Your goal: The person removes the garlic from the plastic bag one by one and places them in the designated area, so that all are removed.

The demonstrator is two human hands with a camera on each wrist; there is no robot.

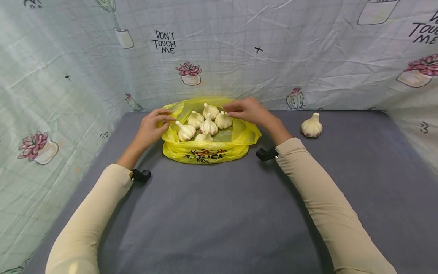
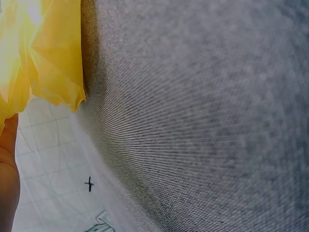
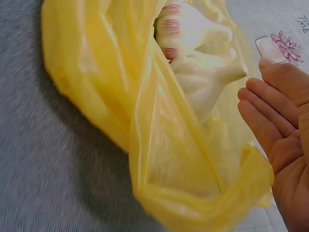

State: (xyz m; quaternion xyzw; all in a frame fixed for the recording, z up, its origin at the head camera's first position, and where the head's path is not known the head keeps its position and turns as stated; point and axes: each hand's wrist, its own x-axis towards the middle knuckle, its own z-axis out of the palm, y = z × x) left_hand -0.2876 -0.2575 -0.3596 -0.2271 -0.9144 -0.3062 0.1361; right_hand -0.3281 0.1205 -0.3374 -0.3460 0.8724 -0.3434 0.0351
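Note:
A yellow plastic bag (image 1: 205, 154) stands wide-mouthed near the back of the table, with several garlic bulbs (image 1: 208, 125) inside it. At the bag's left rim my left hand (image 1: 150, 127) pinches the plastic between thumb and fingers; the left wrist view shows only part of this hand, against the yellow bag (image 2: 55, 53). My right hand (image 1: 251, 111) reaches over the right rim, its fingertips by the rightmost bulb. In the right wrist view its fingers are loosely bent and hold nothing, beside the garlic bulbs (image 3: 207, 79).
One more garlic bulb (image 1: 311, 125) lies on the grey table (image 1: 219, 213), right of the bag. A printed curtain (image 1: 226, 57) hangs along the back and both sides. Black wrist cameras (image 1: 141, 176) stick out from both wrists.

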